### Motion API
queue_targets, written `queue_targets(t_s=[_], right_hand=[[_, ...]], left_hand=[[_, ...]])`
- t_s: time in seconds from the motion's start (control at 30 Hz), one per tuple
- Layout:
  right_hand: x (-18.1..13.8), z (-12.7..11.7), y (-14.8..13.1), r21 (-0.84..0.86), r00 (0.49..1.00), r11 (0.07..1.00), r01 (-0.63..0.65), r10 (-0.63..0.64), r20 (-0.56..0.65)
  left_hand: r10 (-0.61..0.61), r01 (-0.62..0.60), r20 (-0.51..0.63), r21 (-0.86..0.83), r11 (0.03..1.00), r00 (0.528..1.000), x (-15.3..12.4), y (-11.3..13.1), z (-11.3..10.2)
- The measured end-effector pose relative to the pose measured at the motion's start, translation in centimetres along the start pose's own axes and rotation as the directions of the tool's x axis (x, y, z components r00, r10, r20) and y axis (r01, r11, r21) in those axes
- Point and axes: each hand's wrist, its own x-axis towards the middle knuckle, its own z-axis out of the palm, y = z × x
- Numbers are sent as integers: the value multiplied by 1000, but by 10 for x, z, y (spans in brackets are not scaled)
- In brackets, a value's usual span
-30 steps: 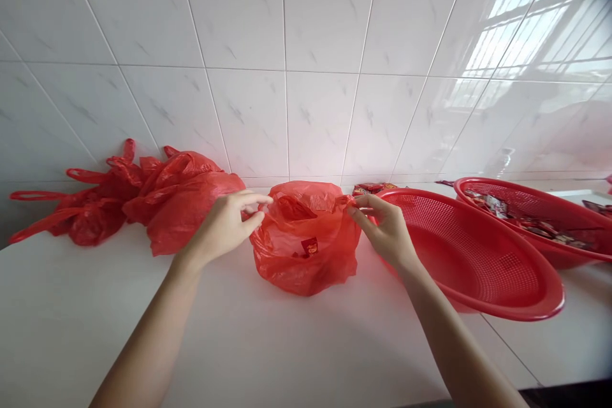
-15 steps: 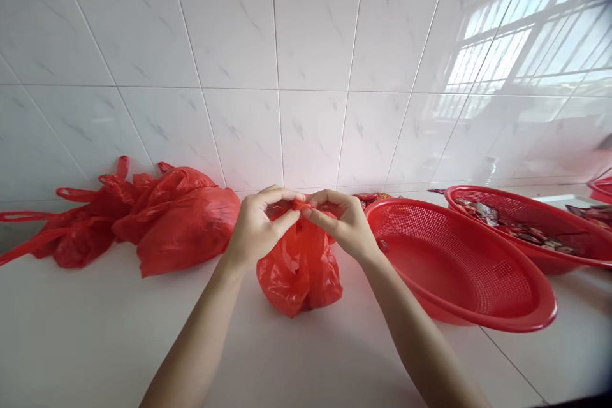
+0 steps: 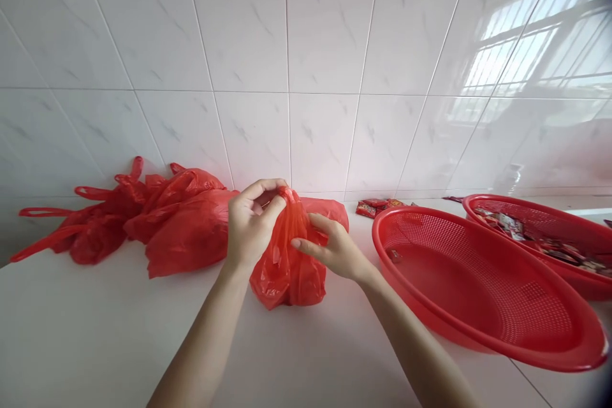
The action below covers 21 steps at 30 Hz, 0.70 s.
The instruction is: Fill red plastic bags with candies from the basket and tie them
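Note:
A red plastic bag (image 3: 289,274) stands on the white counter in front of me, its upper part drawn up into a narrow bunch. My left hand (image 3: 253,220) pinches the gathered top between thumb and fingers. Lower down, at the bag's right side, my right hand (image 3: 335,245) has thumb and fingers apart and lies against the plastic. What the bag contains cannot be seen. Just behind it, partly hidden by my right hand, more red plastic (image 3: 335,209) lies by the wall.
Filled red bags (image 3: 186,229) with loose handles sit at the left. On the right is a large red plastic basket (image 3: 444,268) with a small packet inside. Behind it stands another red basket (image 3: 482,201) holding several packets. Small red packets (image 3: 375,206) lie near the tiled wall.
My right hand has let go of the bag's top and moved down along its side, opening. The left hand keeps its pinch, and the bag's neck is stretched taller. The view has shifted slightly.

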Motion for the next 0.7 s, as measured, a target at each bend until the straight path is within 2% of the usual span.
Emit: queue_targets(t_s=[0.07, 0.17, 0.27, 0.43, 0.53, 0.6, 0.7], right_hand=[[1, 4, 4, 18, 998, 1000, 20, -19, -53], [4, 7, 9, 159, 989, 986, 43, -20, -144], [6, 6, 15, 327, 966, 945, 13, 72, -246], [11, -7, 24, 587, 876, 808, 49, 248, -415], [14, -19, 29, 646, 809, 756, 103, 314, -496], [14, -26, 31, 651, 788, 751, 108, 335, -517], [14, -31, 34, 642, 800, 763, 71, 341, -493]], left_hand=[[1, -1, 12, 13, 1000, 1000, 0, 1, 0], [8, -9, 18, 49, 999, 1000, 1, 3, -2], [40, -39, -6, 115, 993, 999, 4, 3, -10], [191, -162, -51, 349, 923, 980, 16, -7, -36], [235, -178, -76, 441, 880, 969, 23, -14, -51], [198, -147, -73, 436, 888, 978, 26, -16, -59], [81, -75, -1, 370, 926, 997, 28, -15, -65]])
